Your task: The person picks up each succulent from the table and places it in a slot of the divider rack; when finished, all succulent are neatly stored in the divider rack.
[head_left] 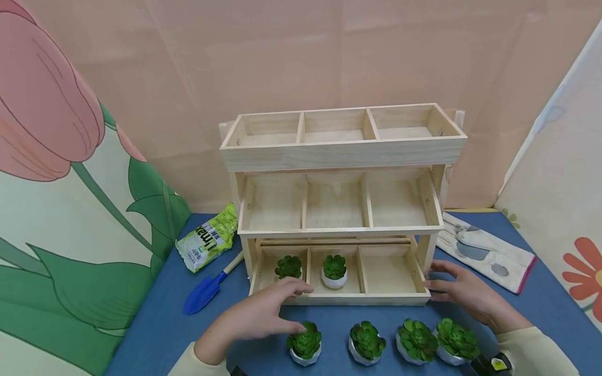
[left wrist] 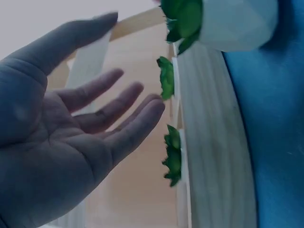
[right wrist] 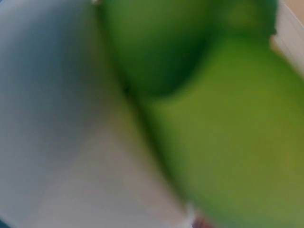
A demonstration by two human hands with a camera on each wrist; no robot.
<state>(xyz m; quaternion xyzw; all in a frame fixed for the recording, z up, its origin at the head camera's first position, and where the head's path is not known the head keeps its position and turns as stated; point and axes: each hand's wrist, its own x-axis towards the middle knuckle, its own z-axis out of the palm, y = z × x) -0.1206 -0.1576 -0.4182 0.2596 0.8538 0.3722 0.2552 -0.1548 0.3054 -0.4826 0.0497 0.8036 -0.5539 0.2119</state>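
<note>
Above a blue bench [head_left: 160,324], I have the left hand [head_left: 259,316] with thumb and fingers parted around nothing, just beside the leftmost front succulent [head_left: 304,342], a green rosette in a faceted white pot. From the left wrist I see a gap between thumb and plant. The right hand [head_left: 463,295] is at the right end of the pale wooden bottom tray [head_left: 348,301], its fingers apart; how firmly they press I cannot tell. Its wrist view is filled by blurred green leaf and white pot.

Three more potted succulents [head_left: 367,342] stand rightward along the front, the last two side by side. Matching ones occupy the tray's left and middle compartments. Two upper tiers [head_left: 343,155] rise behind. Further out, I see a green-and-white bag [head_left: 209,240], a blue trowel [head_left: 204,294] with a wooden handle, and pale work gloves [head_left: 486,256].
</note>
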